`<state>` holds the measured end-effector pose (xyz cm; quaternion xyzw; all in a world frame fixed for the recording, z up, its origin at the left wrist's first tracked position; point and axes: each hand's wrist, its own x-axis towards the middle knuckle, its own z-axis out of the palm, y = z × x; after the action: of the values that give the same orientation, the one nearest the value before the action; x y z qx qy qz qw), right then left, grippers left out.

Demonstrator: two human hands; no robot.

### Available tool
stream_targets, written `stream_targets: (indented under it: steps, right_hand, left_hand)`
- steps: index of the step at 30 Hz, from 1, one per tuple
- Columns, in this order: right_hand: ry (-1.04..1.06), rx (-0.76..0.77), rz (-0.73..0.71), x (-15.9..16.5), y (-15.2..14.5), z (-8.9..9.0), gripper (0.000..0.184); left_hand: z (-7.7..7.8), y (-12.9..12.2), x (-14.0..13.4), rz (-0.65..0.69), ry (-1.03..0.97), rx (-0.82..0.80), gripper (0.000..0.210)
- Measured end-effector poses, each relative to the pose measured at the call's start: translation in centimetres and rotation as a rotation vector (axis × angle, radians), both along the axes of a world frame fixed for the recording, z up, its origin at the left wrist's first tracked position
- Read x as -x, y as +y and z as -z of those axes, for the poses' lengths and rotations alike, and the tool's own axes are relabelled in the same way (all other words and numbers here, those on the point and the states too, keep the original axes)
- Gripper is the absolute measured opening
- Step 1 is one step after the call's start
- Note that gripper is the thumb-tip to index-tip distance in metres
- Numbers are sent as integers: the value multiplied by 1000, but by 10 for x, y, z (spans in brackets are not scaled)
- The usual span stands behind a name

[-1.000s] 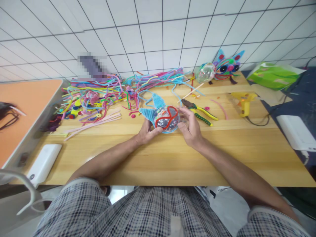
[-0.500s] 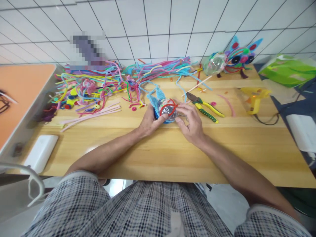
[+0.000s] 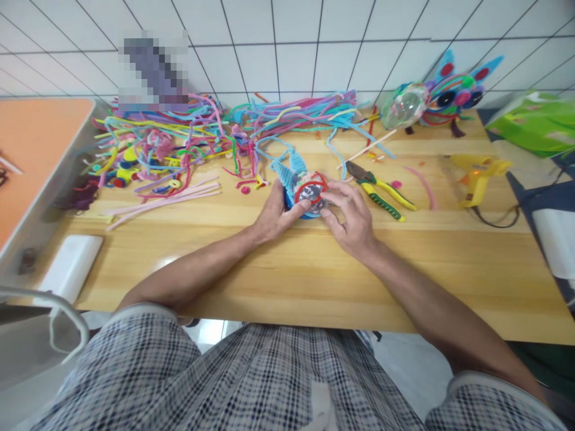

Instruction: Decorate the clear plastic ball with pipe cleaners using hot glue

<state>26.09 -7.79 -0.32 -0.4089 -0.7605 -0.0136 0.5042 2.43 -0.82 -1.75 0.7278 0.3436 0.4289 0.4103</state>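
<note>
Between my hands, at the middle of the table, is a clear round craft figure (image 3: 318, 206) with light-blue pipe-cleaner ears (image 3: 290, 167) and a blue edge. A red pipe cleaner (image 3: 321, 178) curves in a loop across its front. My left hand (image 3: 276, 214) is wrapped round the figure's left side, its thumb pressing on the front beside the red loop. My right hand (image 3: 351, 215) pinches at the figure's right side, thumb and fingers bent against the red pipe cleaner. The fingertips partly hide where they touch.
Pliers (image 3: 375, 190) with green-and-yellow handles lie right of my hands, and a yellow glue gun (image 3: 478, 176) farther right. Pipe cleaners (image 3: 305, 114) are heaped along the wall. A similar decorated figure (image 3: 453, 99) stands back right. A white power bank (image 3: 72, 266) lies front left.
The camera view has shifted slightly. Both hands stay on the figure; my right fingers have moved in a little closer to the red pipe cleaner.
</note>
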Motion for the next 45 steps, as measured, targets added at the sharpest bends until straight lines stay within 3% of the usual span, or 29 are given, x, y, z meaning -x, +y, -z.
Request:
stream_targets:
  steps: [35, 45]
  right_hand:
    - [-40, 86, 14, -7, 0, -5, 30]
    - [-48, 18, 34, -6, 1, -4, 28]
  left_hand:
    - [-1, 1, -1, 31, -38, 44, 82]
    - [-4, 0, 0, 53, -39, 42, 83]
